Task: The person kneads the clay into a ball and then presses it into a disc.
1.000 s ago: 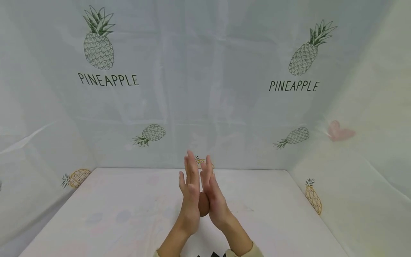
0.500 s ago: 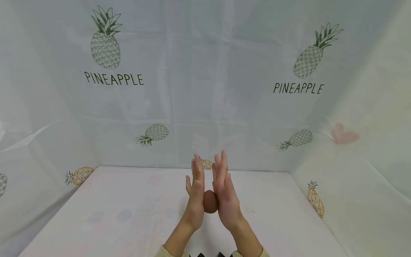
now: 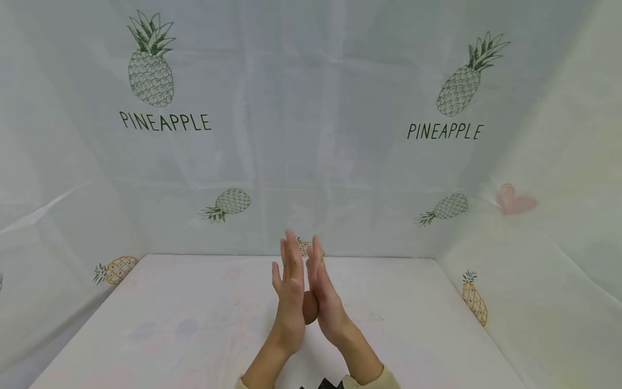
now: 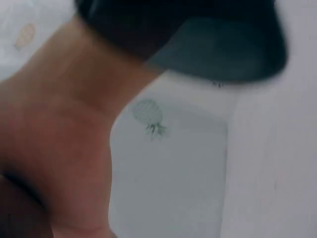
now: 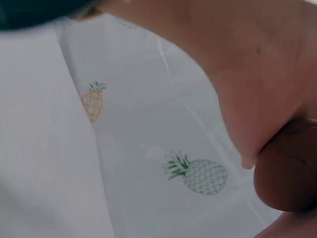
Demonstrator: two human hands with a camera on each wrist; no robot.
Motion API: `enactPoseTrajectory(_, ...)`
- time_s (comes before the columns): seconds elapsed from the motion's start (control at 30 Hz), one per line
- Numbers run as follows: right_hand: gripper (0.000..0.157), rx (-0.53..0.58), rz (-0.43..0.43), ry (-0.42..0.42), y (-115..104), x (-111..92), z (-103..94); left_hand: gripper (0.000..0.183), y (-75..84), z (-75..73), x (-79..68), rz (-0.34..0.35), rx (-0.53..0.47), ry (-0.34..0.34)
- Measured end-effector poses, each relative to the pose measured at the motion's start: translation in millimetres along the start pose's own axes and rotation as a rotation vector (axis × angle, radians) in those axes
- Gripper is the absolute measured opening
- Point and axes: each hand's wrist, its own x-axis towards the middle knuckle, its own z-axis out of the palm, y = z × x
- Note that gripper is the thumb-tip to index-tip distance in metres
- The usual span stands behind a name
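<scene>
In the head view a brown ball [image 3: 310, 308], which looks like modelling clay, sits between two upright palms above the table. My left hand [image 3: 289, 310] presses it from the left with straight fingers pointing up. From the right, my right hand [image 3: 331, 308] presses it with its palm, fingers straight too. The left fingertips stand slightly higher than the right ones. In the right wrist view the clay ball [image 5: 290, 171] shows smooth and rounded with a small crease, against the palm. Only a dark edge of the clay ball [image 4: 20, 210] shows in the left wrist view's lower corner.
A pale table [image 3: 194, 302] with faint pink and blue spots lies under the hands. Behind it hangs a whitish curtain [image 3: 301, 135] printed with pineapples, and similar sheets close off both sides.
The hands slide against each other with the ball between them: half a second ago the right fingertips stood higher, now the left ones do. In the head view both hands shifted right, then back left.
</scene>
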Motion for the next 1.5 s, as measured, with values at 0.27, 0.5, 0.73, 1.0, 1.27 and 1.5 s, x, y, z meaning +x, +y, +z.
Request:
enactPoseTrajectory(0.27, 0.055, -0.02, -0.032, -0.035, -18.4, -8.4, 13.7, 0.067, -17.5, -14.5, 8.4, -0.121, -0.069, 0.079)
enactPoseTrajectory(0.5, 0.057, -0.022, -0.16, 0.034, -26.1, -9.4, 1.5, 0.062, -27.1, 4.3, 0.5, -0.136, -0.025, 0.001)
enactPoseTrajectory(0.73, 0.058, 0.021, -0.14, 0.099, -15.7, -2.3, -13.9, 0.061, -11.8, 16.2, -6.6, -0.051, -0.019, -0.077)
enactPoseTrajectory(1.0, 0.058, 0.015, -0.029, 0.017, -3.0, 1.3, -5.5, 0.065, -7.3, 3.2, -2.2, -0.019, -0.009, -0.04)
enactPoseTrajectory(1.27, 0.056, -0.006, -0.056, -0.047, -16.8, -6.3, 13.3, 0.066, -24.0, -15.4, 7.0, -0.121, -0.109, 0.031)
enactPoseTrajectory(1.5, 0.057, -0.01, -0.149, -0.018, -28.0, -8.6, 2.8, 0.061, -25.6, -0.6, 1.1, -0.127, -0.085, -0.025)
